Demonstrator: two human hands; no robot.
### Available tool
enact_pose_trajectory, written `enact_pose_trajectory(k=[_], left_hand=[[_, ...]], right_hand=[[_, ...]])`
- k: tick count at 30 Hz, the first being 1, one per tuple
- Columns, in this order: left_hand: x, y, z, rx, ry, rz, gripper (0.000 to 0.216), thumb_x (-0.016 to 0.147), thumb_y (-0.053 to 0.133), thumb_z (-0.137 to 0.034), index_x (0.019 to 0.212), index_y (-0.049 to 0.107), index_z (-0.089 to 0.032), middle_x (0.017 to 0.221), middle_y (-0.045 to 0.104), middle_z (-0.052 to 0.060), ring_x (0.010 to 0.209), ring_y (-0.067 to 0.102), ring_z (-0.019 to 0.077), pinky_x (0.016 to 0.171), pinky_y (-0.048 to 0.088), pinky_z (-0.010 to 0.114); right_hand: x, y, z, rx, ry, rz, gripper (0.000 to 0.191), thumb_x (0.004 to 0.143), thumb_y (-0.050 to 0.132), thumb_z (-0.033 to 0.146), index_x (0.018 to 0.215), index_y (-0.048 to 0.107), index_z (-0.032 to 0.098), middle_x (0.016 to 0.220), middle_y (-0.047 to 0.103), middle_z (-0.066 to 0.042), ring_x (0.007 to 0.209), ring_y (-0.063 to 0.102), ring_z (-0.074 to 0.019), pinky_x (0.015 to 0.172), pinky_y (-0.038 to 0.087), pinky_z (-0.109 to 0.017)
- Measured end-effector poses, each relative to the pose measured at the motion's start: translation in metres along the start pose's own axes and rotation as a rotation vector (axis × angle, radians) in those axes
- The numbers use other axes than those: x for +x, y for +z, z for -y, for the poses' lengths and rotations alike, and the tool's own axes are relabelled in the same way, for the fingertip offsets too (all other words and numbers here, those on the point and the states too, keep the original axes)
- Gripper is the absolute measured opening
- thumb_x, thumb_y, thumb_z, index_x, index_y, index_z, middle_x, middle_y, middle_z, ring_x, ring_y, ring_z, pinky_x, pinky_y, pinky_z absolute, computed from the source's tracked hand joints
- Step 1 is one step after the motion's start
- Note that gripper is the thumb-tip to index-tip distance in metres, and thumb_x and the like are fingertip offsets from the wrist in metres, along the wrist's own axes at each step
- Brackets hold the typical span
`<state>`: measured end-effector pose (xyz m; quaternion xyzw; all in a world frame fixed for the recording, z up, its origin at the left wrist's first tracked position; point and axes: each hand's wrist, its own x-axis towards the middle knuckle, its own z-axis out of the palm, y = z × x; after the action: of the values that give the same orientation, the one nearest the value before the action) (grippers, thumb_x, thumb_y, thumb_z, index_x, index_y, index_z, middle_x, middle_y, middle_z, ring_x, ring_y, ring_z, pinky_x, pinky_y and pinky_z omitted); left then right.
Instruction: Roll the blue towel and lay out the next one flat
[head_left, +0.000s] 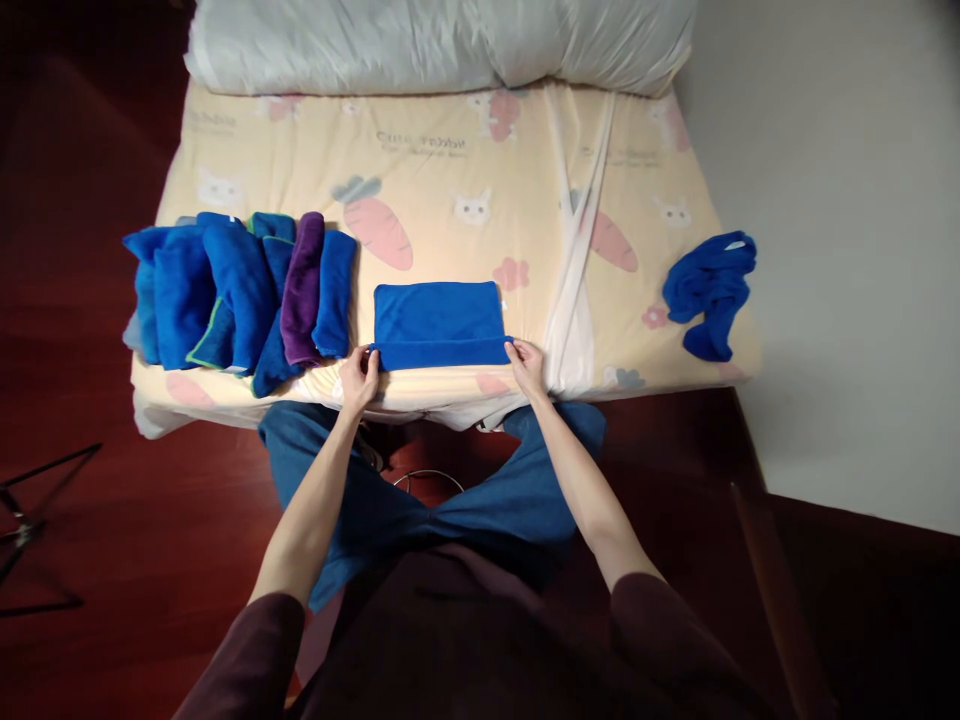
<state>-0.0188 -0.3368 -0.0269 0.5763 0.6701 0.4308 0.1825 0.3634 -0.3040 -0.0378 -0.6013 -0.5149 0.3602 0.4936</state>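
A blue towel [437, 318] lies flat on the bed's near edge, its front strip folded up. My left hand [358, 378] pinches the towel's near left corner. My right hand [526, 366] pinches its near right corner. Both hands are closed on the fabric, one at each end of the folded strip.
A row of folded blue towels and one purple towel [238, 292] leans at the left of the mattress [465, 190]. A crumpled blue towel [712, 290] lies at the right edge. A white duvet [442, 45] is bunched at the far end. Dark wooden floor surrounds the bed; a wall rises at right.
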Motion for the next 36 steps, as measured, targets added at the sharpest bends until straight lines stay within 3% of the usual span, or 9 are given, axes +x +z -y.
enact_pose_trajectory(k=[12, 19, 24, 28, 31, 36], left_hand=[[0.000, 0.000, -0.008, 0.004, -0.011, 0.032, 0.036, 0.099, 0.056, -0.050, 0.111, 0.065, -0.018, 0.072, 0.064, 0.001, 0.063, 0.059, 0.0161, 0.064, 0.044, 0.026], [-0.002, 0.006, -0.004, 0.040, 0.015, 0.021, 0.033, 0.101, 0.054, -0.047, 0.116, 0.063, -0.018, 0.077, 0.062, 0.002, 0.068, 0.060, 0.0176, 0.070, 0.047, 0.029], [-0.001, 0.007, 0.000, 0.077, 0.145, -0.035, 0.033, 0.100, 0.057, -0.043, 0.119, 0.064, -0.017, 0.101, 0.064, 0.013, 0.096, 0.064, 0.0257, 0.090, 0.052, 0.040], [-0.001, 0.007, 0.003, 0.114, 0.259, -0.022, 0.024, 0.102, 0.052, -0.034, 0.104, 0.071, -0.020, 0.120, 0.066, 0.017, 0.117, 0.060, 0.0290, 0.099, 0.053, 0.046], [0.000, 0.007, 0.007, 0.113, 0.367, 0.032, 0.028, 0.104, 0.047, -0.028, 0.106, 0.074, -0.023, 0.124, 0.072, 0.014, 0.122, 0.061, 0.0285, 0.106, 0.050, 0.051], [0.001, 0.005, 0.012, 0.136, 0.469, 0.186, 0.039, 0.105, 0.041, -0.023, 0.124, 0.074, -0.025, 0.138, 0.070, 0.009, 0.138, 0.057, 0.0279, 0.112, 0.048, 0.054]], right_hand=[[-0.001, 0.005, -0.002, 0.000, 0.010, -0.102, 0.057, 0.081, 0.073, 0.069, 0.098, 0.075, 0.015, 0.096, 0.079, -0.013, 0.088, 0.075, -0.0239, 0.082, 0.063, -0.037], [-0.003, 0.012, -0.002, -0.041, -0.007, -0.155, 0.054, 0.082, 0.073, 0.067, 0.095, 0.074, 0.015, 0.087, 0.076, -0.012, 0.078, 0.072, -0.0214, 0.075, 0.062, -0.035], [-0.005, 0.016, 0.000, -0.120, -0.029, -0.197, 0.043, 0.086, 0.071, 0.059, 0.096, 0.070, 0.017, 0.082, 0.072, -0.007, 0.069, 0.067, -0.0173, 0.068, 0.059, -0.031], [-0.009, 0.016, 0.002, -0.223, -0.098, -0.200, 0.029, 0.092, 0.067, 0.048, 0.097, 0.066, 0.020, 0.091, 0.070, -0.007, 0.069, 0.065, -0.0162, 0.069, 0.059, -0.031], [-0.013, 0.016, 0.003, -0.334, -0.225, -0.175, 0.020, 0.098, 0.060, 0.038, 0.094, 0.069, 0.021, 0.101, 0.069, -0.011, 0.081, 0.068, -0.0203, 0.079, 0.060, -0.035], [-0.014, 0.011, 0.003, -0.509, -0.419, -0.051, 0.030, 0.102, 0.050, 0.024, 0.101, 0.079, 0.025, 0.114, 0.074, -0.013, 0.111, 0.069, -0.0284, 0.102, 0.055, -0.048]])
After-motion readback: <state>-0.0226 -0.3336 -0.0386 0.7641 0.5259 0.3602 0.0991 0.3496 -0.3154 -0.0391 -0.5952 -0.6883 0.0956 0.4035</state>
